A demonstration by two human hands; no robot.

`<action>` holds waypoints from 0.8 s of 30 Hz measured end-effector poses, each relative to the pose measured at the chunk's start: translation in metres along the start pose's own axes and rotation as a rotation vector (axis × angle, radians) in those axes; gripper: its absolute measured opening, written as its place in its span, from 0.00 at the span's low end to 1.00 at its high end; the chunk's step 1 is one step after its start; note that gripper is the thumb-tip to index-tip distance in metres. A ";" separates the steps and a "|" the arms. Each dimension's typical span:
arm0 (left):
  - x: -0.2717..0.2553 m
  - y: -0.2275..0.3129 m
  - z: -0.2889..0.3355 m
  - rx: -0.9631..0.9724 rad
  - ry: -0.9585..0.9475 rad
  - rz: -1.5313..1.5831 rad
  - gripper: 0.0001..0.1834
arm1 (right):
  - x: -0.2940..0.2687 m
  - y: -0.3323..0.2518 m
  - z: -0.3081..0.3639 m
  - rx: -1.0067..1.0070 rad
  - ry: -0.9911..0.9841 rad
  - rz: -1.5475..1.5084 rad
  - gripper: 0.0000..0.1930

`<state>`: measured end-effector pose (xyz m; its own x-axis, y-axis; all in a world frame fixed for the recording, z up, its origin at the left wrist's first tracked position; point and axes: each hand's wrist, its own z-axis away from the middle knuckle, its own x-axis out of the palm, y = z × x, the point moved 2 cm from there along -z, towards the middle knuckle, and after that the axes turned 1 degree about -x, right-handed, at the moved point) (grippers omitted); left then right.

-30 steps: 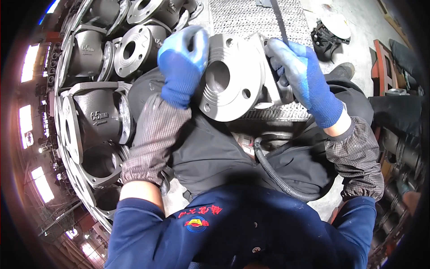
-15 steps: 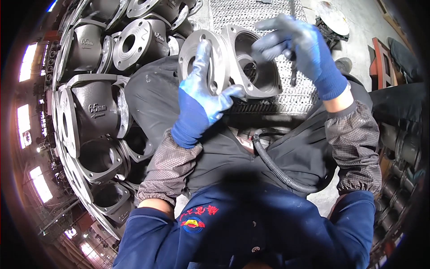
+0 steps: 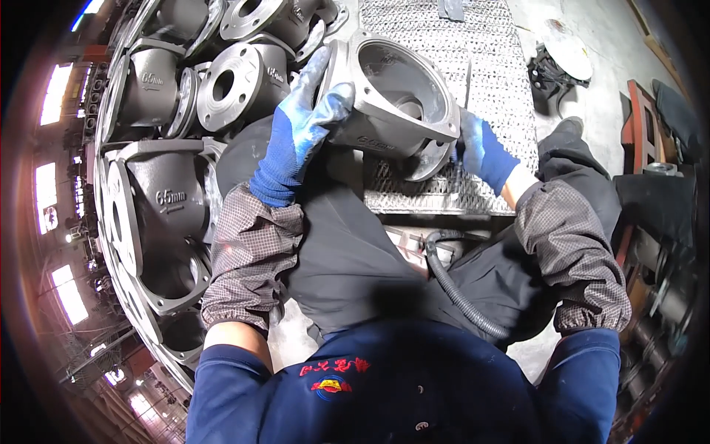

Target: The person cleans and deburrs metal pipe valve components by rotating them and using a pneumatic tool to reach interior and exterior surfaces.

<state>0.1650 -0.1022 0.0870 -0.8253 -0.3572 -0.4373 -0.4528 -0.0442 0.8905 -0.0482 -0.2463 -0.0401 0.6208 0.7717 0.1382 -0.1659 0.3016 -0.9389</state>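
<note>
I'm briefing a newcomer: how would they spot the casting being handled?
Find the silvery work surface, top centre. Over its left part, between left hand and right hand, a grey flanged casting shows its wide opening. Unlike the stacked castings, it alone is held.

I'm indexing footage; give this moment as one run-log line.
left hand: holding flanged valve body, left end | right hand: at its right side, partly hidden | valve body: wide opening up, over metal grating

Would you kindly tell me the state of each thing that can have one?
Held casting: tilted, wide opening uncovered, facing up.
Left hand: gloved, gripping the casting's left end.
Right hand: gloved, at the casting's right side, grip largely hidden.
Castings at left: piled, several visibly open.
Black hose: curved.
Sleeve covers: worn.
</note>
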 end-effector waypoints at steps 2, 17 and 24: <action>-0.005 -0.012 -0.004 -0.033 0.042 0.063 0.34 | 0.019 0.007 -0.019 0.246 0.160 -0.590 0.18; 0.036 -0.049 0.025 0.264 0.161 -0.403 0.29 | -0.008 -0.061 0.006 0.136 0.534 -0.209 0.19; 0.056 -0.053 0.035 -0.009 0.029 -0.084 0.25 | -0.026 -0.031 0.033 -0.198 0.520 0.286 0.16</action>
<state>0.1309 -0.0868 0.0111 -0.7742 -0.3785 -0.5073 -0.5171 -0.0840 0.8518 -0.0843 -0.2574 -0.0039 0.8727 0.4183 -0.2517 -0.2664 -0.0239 -0.9636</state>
